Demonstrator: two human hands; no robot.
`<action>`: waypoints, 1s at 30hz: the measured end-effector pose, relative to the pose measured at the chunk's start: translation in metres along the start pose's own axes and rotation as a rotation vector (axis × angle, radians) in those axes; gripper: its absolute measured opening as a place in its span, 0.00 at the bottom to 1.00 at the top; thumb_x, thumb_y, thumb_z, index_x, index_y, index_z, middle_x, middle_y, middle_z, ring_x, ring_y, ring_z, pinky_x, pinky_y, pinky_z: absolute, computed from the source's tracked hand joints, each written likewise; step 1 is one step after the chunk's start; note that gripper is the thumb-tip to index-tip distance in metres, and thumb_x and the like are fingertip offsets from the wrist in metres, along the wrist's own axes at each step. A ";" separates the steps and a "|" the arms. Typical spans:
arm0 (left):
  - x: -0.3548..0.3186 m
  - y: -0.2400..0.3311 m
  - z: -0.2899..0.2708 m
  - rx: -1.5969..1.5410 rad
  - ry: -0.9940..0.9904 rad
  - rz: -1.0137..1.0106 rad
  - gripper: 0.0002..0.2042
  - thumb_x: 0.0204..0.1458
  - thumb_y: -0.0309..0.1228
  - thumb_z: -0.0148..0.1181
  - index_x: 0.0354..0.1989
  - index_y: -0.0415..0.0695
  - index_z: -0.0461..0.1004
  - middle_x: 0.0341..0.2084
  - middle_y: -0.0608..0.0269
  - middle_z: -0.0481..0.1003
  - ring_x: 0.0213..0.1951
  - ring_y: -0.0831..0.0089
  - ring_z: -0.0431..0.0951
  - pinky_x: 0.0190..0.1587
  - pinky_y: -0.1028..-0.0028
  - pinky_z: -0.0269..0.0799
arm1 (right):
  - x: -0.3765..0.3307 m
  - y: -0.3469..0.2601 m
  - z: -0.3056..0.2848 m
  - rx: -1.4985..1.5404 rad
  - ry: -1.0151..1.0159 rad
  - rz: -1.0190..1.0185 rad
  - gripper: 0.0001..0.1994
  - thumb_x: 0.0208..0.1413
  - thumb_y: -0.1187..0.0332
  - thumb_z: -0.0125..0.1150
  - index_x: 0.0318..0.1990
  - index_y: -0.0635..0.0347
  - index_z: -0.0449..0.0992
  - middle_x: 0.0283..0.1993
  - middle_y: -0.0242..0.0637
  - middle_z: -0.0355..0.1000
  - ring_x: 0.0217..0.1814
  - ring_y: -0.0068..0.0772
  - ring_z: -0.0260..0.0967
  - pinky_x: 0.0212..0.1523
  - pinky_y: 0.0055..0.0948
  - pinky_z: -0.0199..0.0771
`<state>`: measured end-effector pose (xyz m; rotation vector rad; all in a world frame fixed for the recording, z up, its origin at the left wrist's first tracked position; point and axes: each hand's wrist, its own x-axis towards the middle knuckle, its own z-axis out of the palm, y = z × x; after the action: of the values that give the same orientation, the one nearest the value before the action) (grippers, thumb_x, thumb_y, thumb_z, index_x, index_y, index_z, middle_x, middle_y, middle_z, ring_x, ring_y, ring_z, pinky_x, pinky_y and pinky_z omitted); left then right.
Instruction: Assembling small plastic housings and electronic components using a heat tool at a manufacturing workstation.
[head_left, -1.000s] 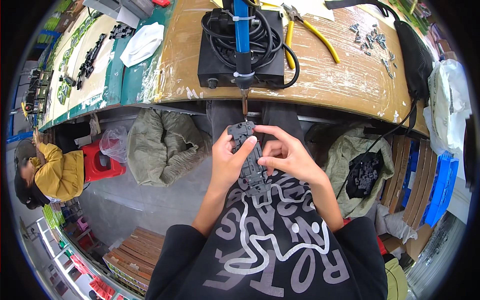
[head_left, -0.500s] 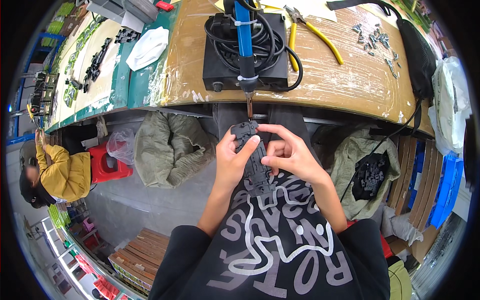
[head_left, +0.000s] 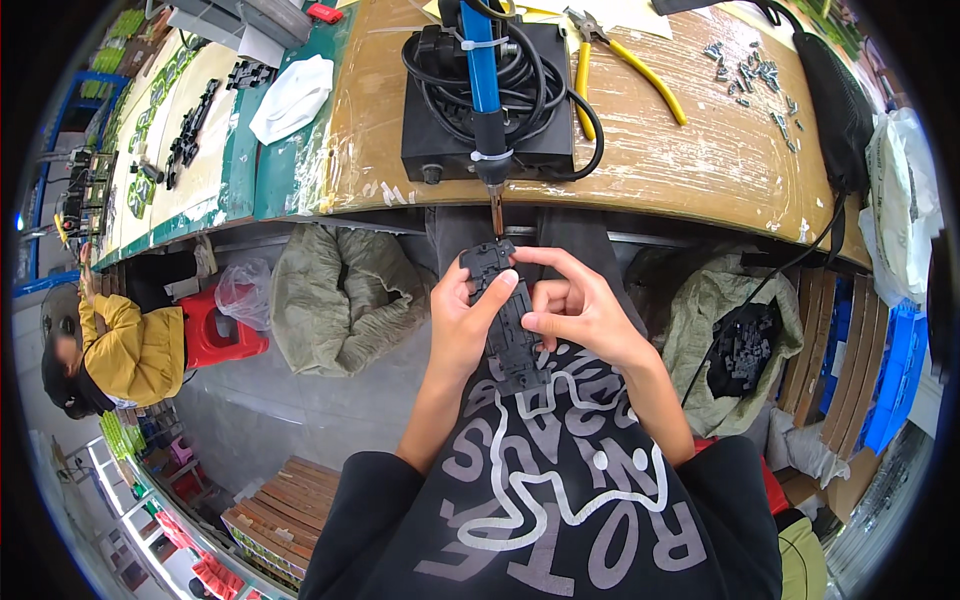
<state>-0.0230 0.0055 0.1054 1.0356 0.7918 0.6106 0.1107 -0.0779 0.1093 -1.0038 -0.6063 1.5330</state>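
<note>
- Head view, hands: the left hand (head_left: 462, 318) and the right hand (head_left: 578, 308) together grip a long black plastic part (head_left: 503, 312) over the lap, below the bench edge. The left thumb lies across its upper section; the right forefinger arches over its far end.
- Head view, change: compared with one second ago, the part sits a little nearer the fixed soldering iron (head_left: 485, 95), whose tip (head_left: 496, 220) now points down just above the part's far end. Whether tip and part touch cannot be told.
- Head view, meaning: judged from this, the part is being presented to the hot tip, so the joining step appears to be at hand.
- Head view, surroundings: the iron is strapped to a black box (head_left: 487, 110) on the wooden bench (head_left: 690, 160); yellow-handled pliers (head_left: 628, 62) lie to the right, a white cloth (head_left: 292, 97) to the left.
</note>
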 end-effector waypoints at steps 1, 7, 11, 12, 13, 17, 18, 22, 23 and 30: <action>0.000 0.000 0.000 0.000 -0.001 -0.001 0.10 0.48 0.25 0.55 0.39 0.37 0.67 0.29 0.65 0.72 0.29 0.85 0.71 0.32 0.84 0.66 | 0.000 0.000 0.000 0.000 0.001 0.000 0.28 0.45 0.76 0.59 0.55 0.61 0.56 0.19 0.28 0.62 0.18 0.17 0.62 0.19 0.14 0.61; 0.001 0.000 0.000 0.016 0.004 0.003 0.11 0.47 0.25 0.55 0.39 0.37 0.67 0.30 0.65 0.72 0.31 0.84 0.71 0.33 0.84 0.66 | 0.000 0.003 0.000 0.013 0.006 -0.014 0.28 0.45 0.76 0.59 0.55 0.61 0.56 0.19 0.28 0.62 0.19 0.16 0.62 0.19 0.14 0.61; 0.000 0.000 -0.001 0.011 -0.003 0.002 0.11 0.47 0.25 0.55 0.39 0.37 0.67 0.31 0.65 0.71 0.31 0.84 0.70 0.34 0.84 0.66 | 0.001 0.003 0.000 0.024 0.008 0.004 0.27 0.45 0.77 0.59 0.55 0.61 0.56 0.19 0.28 0.62 0.19 0.16 0.62 0.19 0.14 0.61; 0.001 -0.001 -0.001 0.015 -0.004 0.006 0.10 0.47 0.25 0.55 0.39 0.37 0.67 0.30 0.66 0.71 0.31 0.84 0.70 0.34 0.84 0.66 | 0.001 0.003 -0.001 0.034 0.003 0.007 0.27 0.45 0.77 0.59 0.54 0.61 0.56 0.19 0.28 0.62 0.19 0.16 0.62 0.19 0.14 0.61; 0.001 -0.001 -0.002 0.014 -0.003 0.006 0.10 0.47 0.25 0.55 0.39 0.37 0.67 0.30 0.66 0.71 0.31 0.84 0.70 0.34 0.84 0.66 | 0.002 0.003 -0.001 0.034 0.003 0.008 0.27 0.45 0.77 0.59 0.54 0.61 0.56 0.19 0.28 0.62 0.19 0.16 0.62 0.19 0.14 0.61; 0.003 -0.002 -0.004 0.006 -0.003 -0.019 0.10 0.48 0.24 0.55 0.38 0.37 0.67 0.29 0.66 0.71 0.30 0.85 0.70 0.33 0.85 0.65 | 0.005 0.006 -0.002 0.052 0.003 0.019 0.28 0.44 0.77 0.59 0.54 0.61 0.56 0.18 0.28 0.62 0.19 0.16 0.62 0.18 0.14 0.61; 0.003 -0.002 -0.004 0.004 -0.001 -0.027 0.10 0.48 0.24 0.55 0.38 0.37 0.67 0.29 0.66 0.72 0.30 0.85 0.70 0.32 0.85 0.66 | 0.006 0.007 -0.002 0.052 0.006 0.021 0.28 0.44 0.77 0.59 0.54 0.61 0.56 0.18 0.28 0.62 0.19 0.17 0.62 0.18 0.14 0.61; 0.004 0.001 -0.003 0.008 0.014 -0.008 0.10 0.48 0.25 0.55 0.38 0.37 0.67 0.29 0.66 0.72 0.29 0.85 0.71 0.32 0.85 0.66 | 0.007 0.004 -0.001 0.042 0.006 0.018 0.28 0.44 0.77 0.59 0.54 0.61 0.56 0.19 0.28 0.62 0.18 0.17 0.62 0.19 0.14 0.61; 0.005 0.001 -0.003 0.012 0.012 -0.010 0.10 0.48 0.25 0.55 0.38 0.37 0.67 0.28 0.66 0.72 0.29 0.85 0.71 0.32 0.85 0.66 | 0.008 0.004 -0.001 0.049 0.006 0.013 0.28 0.44 0.77 0.59 0.54 0.62 0.56 0.19 0.28 0.62 0.18 0.17 0.62 0.20 0.14 0.61; 0.006 0.002 -0.003 0.017 0.016 -0.017 0.09 0.47 0.25 0.55 0.37 0.37 0.67 0.28 0.66 0.72 0.28 0.85 0.71 0.31 0.85 0.66 | 0.009 0.003 -0.002 0.074 0.003 0.017 0.28 0.43 0.77 0.60 0.54 0.62 0.56 0.19 0.29 0.62 0.18 0.17 0.62 0.21 0.14 0.62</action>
<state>-0.0217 0.0122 0.1050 1.0392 0.8200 0.5992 0.1108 -0.0698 0.1039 -0.9569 -0.5360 1.5578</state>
